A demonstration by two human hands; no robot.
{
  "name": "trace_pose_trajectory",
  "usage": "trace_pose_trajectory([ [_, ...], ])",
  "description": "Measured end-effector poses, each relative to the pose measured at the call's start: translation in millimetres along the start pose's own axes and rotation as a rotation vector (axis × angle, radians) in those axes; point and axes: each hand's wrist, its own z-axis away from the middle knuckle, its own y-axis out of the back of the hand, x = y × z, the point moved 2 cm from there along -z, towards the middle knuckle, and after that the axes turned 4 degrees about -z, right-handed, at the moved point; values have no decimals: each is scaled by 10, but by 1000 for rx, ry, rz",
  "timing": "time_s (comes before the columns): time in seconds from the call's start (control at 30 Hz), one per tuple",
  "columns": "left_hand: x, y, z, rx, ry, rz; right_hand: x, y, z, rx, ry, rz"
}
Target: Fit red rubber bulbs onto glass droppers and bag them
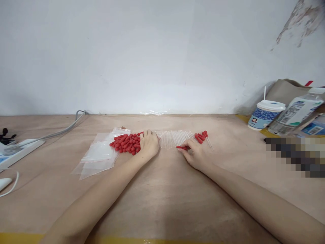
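My left hand [150, 144] lies palm down at the right edge of a heap of red rubber dropper bulbs [125, 144], its fingers slightly apart and bent over; what lies beneath them is hidden. A row of thin clear tubes [175, 137] begins beside its thumb and runs across to my right hand [196, 154]. Between the thumb and fingers of that hand is a single red bulb [182, 147], its narrow end pointing left. Beyond the right hand are several more red bulbs [199, 138], at least one fitted on a clear tube [210, 143].
Clear plastic bags [98, 154] lie flat left of the heap. A power strip [24, 152] with a grey cable [63, 130] is at the far left. On the right stand a paper cup [265, 115] with a straw and a tilted plastic bottle [296, 112]. A wall [152, 61] closes the back.
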Motion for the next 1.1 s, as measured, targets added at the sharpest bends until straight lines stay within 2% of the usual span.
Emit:
trace_pose_trajectory([
  [0.07,-5,45,121,55,-120,161,-5,4,1,-20,-4,51],
  [0.13,-40,72,261,40,-243,349,1,-9,6,-54,12,95],
  [0.23,-117,79,443,-15,-332,489,9,-33,10,-108,34,105],
  [0.3,-150,81,514,6,-370,529,-10,-35,5,-149,28,66],
  [0.47,-144,75,541,44,-447,529,-102,-15,-10,-229,2,5],
  [0.8,-152,49,537,53,-511,553,-154,-56,-6,-205,72,-20],
  [1.1,-146,81,533,93,-586,512,-202,-31,0,-199,40,24],
])
